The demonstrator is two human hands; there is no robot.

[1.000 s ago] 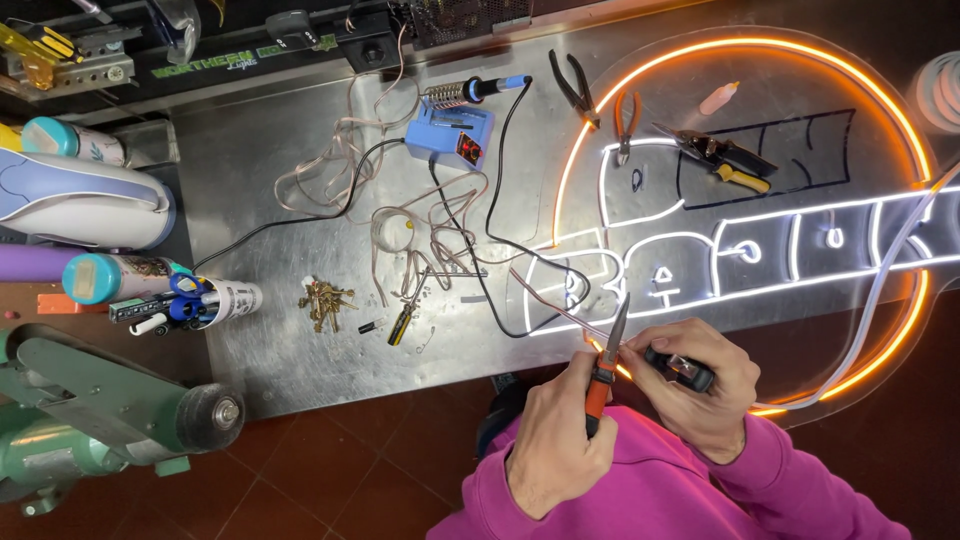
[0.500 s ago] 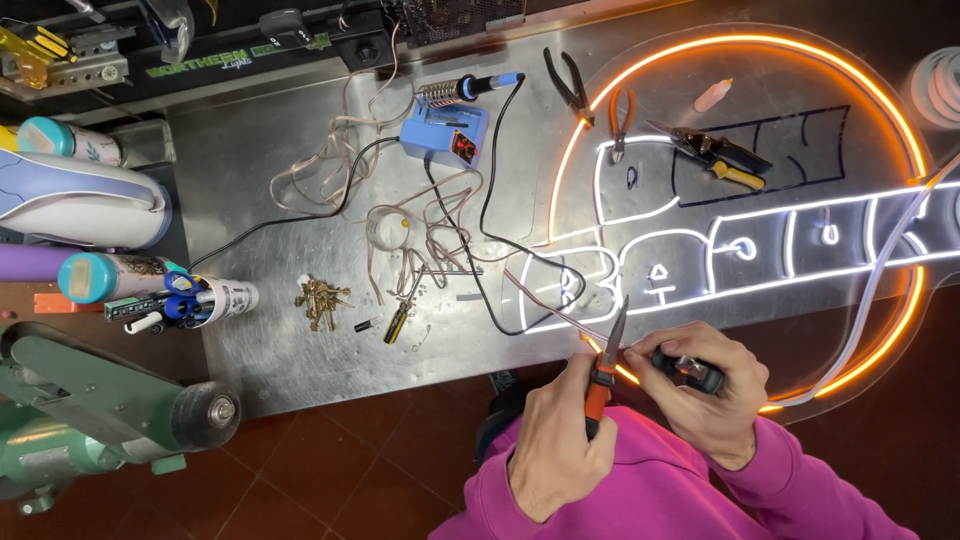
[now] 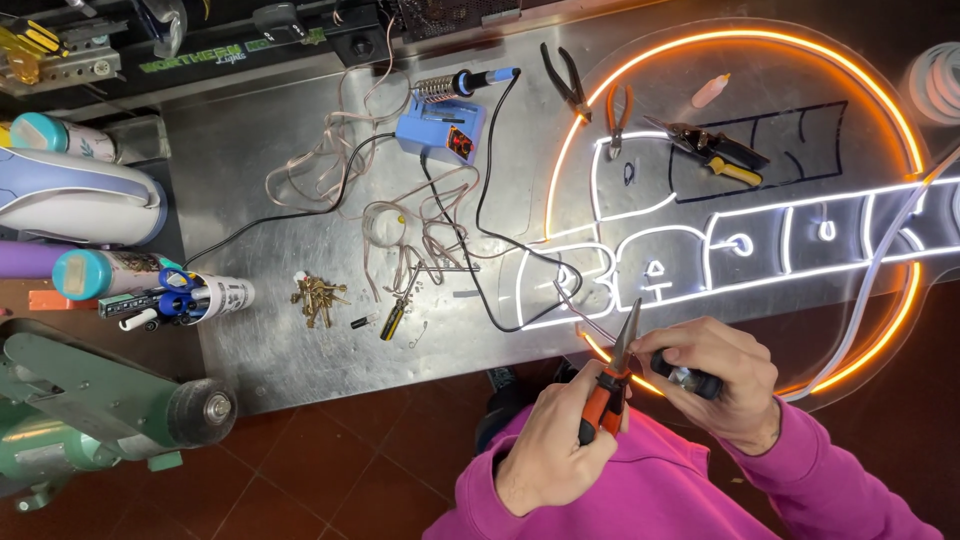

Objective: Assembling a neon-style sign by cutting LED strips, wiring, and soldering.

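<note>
My left hand (image 3: 556, 443) grips orange-handled needle-nose pliers (image 3: 612, 378), their tips pointing up toward the near edge of a lit neon sign (image 3: 740, 240). My right hand (image 3: 722, 381) is closed around a small black part (image 3: 690, 378) just right of the pliers, over the sign's orange ring. A thin wire (image 3: 585, 318) runs from the sign toward the plier tips. Both hands sit close together above my pink sleeves.
A blue soldering station (image 3: 440, 132) with its iron stands at the back of the metal bench (image 3: 250, 300), amid tangled wires. Brass screws (image 3: 317, 299) lie left of centre. Spare pliers (image 3: 566, 80) and snips (image 3: 712, 150) rest on the sign. Cans and a green machine (image 3: 90, 410) crowd the left.
The hands stay in nearly the same place with the pliers and the black part; only a slight shift of the view shows.
</note>
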